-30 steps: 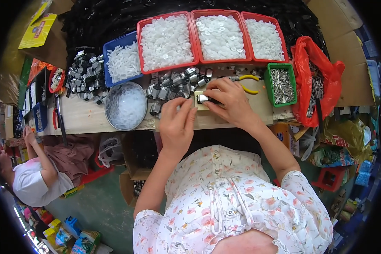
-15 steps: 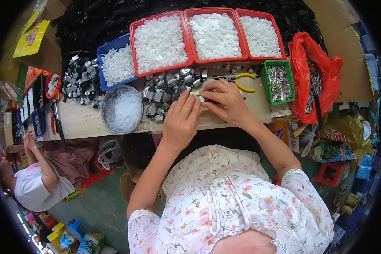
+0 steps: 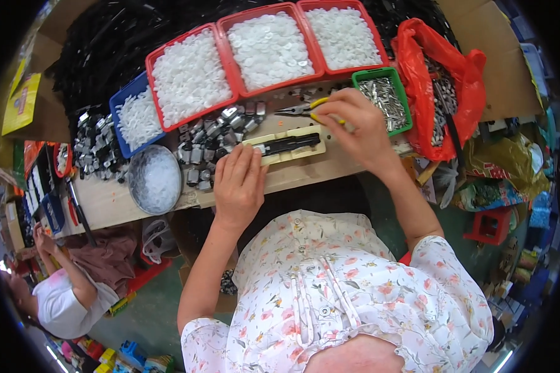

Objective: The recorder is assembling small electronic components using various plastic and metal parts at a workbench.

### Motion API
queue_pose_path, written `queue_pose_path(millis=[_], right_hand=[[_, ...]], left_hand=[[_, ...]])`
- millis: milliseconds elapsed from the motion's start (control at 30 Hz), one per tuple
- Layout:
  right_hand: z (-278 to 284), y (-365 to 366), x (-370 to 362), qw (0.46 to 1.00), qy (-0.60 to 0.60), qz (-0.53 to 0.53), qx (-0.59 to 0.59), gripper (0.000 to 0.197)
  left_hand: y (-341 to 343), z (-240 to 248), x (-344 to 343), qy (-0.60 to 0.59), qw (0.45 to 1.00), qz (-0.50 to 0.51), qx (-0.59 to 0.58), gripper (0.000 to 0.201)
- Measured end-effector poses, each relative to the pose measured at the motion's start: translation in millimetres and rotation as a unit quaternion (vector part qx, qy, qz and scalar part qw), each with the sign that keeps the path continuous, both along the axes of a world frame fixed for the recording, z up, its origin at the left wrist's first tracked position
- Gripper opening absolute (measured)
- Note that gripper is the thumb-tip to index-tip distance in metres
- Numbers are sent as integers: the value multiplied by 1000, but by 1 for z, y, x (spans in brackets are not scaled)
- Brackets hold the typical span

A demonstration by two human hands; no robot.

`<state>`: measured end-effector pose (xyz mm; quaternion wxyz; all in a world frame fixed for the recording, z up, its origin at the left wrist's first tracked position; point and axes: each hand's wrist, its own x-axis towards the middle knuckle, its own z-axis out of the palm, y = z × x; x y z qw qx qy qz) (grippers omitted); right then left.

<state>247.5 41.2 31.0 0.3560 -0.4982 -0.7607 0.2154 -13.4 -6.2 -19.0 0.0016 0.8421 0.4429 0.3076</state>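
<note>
A long cream block with a recess (image 3: 290, 156) lies near the table's front edge, and a slim black part (image 3: 295, 143) rests in it with a small silvery piece at its left end. My left hand (image 3: 238, 186) holds the block's left end, fingers together over it and covering that end. To the right, my right hand (image 3: 359, 124) has its fingers closed round the yellow handles of a pair of pliers (image 3: 298, 110). The pliers' dark jaws lie on the tabletop behind the block, pointing left.
Behind stand red trays (image 3: 236, 93) of white plastic pieces, a blue tray (image 3: 125, 149) and a green tray (image 3: 408, 118) of metal pins. A metal bowl (image 3: 179, 193) and heaped metal-and-black parts (image 3: 196, 155) lie left. A red bag (image 3: 473, 105) is right; another person (image 3: 62, 304) sits left.
My right hand has left the block and gone right to the pliers, closing on their handles. My left hand stays at the block's left end. The block and black part now show. The view has turned slightly.
</note>
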Motion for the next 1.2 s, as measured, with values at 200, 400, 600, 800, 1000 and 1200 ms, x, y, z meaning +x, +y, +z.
queue_pose_path(millis=[200,400,600,800,1000,1200], right_hand=[[-21,-26,22,955,-295,19,38,16],[-31,-23,20,923,-369,54,92,15],[-16,8,13,932,-343,55,108,9],[-10,43,16,942,-305,0,138,8],[10,29,52,958,-259,-41,119,9],[8,6,114,971,-200,-116,62,11]], left_hand=[[4,4,1,6,1000,-3,-8,34],[4,18,-5,9,1000,0,-14,33],[25,35,-29,-61,997,53,-5,28],[79,59,-36,-71,993,89,13,17],[119,57,-32,16,998,54,-20,7],[128,57,-30,33,998,40,-45,4]])
